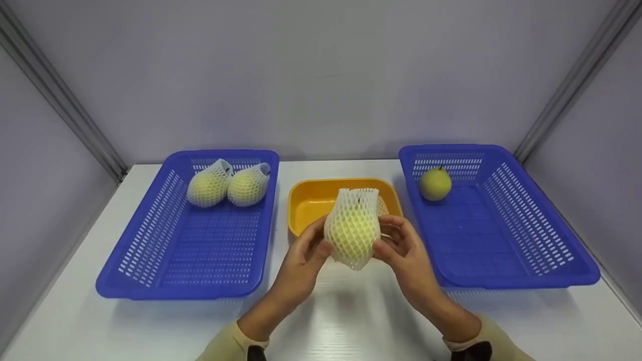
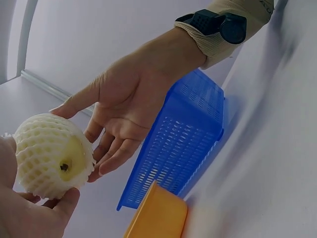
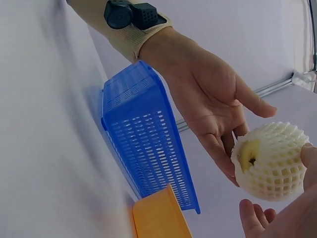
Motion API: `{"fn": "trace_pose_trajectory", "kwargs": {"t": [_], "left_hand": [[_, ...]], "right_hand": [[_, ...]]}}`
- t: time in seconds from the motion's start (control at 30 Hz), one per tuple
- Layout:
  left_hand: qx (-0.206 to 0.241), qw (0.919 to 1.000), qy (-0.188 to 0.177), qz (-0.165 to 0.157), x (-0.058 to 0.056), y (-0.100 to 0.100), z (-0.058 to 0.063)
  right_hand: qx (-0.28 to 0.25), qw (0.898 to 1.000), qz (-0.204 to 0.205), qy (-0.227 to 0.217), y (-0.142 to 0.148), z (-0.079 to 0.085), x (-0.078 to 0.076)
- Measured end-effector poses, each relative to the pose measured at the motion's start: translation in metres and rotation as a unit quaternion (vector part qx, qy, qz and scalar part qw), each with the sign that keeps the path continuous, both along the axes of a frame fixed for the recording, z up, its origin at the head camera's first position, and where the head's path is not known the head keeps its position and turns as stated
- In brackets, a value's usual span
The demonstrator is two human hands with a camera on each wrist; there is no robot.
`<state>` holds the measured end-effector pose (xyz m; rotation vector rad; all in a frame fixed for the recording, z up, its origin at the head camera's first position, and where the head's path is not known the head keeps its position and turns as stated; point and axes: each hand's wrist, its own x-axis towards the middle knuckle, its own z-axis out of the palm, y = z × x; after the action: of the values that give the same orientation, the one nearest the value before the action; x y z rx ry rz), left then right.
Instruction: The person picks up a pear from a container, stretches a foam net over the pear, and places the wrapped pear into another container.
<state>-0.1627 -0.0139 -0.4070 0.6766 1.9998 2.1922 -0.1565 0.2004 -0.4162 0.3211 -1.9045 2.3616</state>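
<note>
Both hands working over the white table [image 1: 346, 333]. Left hand [image 1: 300, 263] and right hand [image 1: 410, 263] are holding the sleeved fruit [image 1: 353, 233] between them, fingers and thumbs curving about its sides, parted only as wide as the fruit. It is hovering near the orange tray [image 1: 307, 208]; the wrist views are showing its end peeking through the sleeve's opening.

Tally, judging things partway: two netted fruits [image 1: 208, 188] are lying in the left basket [image 1: 175, 292], one bare fruit [image 1: 435, 184] is sitting in the right basket [image 1: 521, 282], the held one not yet resting anywhere. White netting [image 1: 382, 206] is showing in the tray, mostly hidden.

Room: both baskets are offering bare floor on the near side. The tray is sitting snugly between them, its right rim just beside the right basket. Basket rims are standing raised; the back wall [image 1: 326, 100] is closing off the far side.
</note>
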Motion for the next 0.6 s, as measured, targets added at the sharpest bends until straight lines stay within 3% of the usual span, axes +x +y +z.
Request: {"fn": "trace_pose_trajectory", "kwargs": {"t": [0.2, 0.43, 0.6], "left_hand": [[0.016, 0.9997, 0.004, 0.021, -0.0043, -0.0006, -0.0025], [0.009, 0.9996, -0.026, 0.001, -0.0041, -0.0008, -0.0022], [0.024, 0.9995, -0.014, -0.016, -0.0037, 0.0000, -0.0032]], "right_hand": [[0.008, 1.000, 0.006, 0.009, -0.0009, 0.0007, 0.0029], [-0.008, 0.999, 0.035, 0.013, -0.0024, -0.0028, 0.0042], [-0.018, 0.999, 0.033, -0.008, -0.0046, -0.0028, 0.0041]]}}
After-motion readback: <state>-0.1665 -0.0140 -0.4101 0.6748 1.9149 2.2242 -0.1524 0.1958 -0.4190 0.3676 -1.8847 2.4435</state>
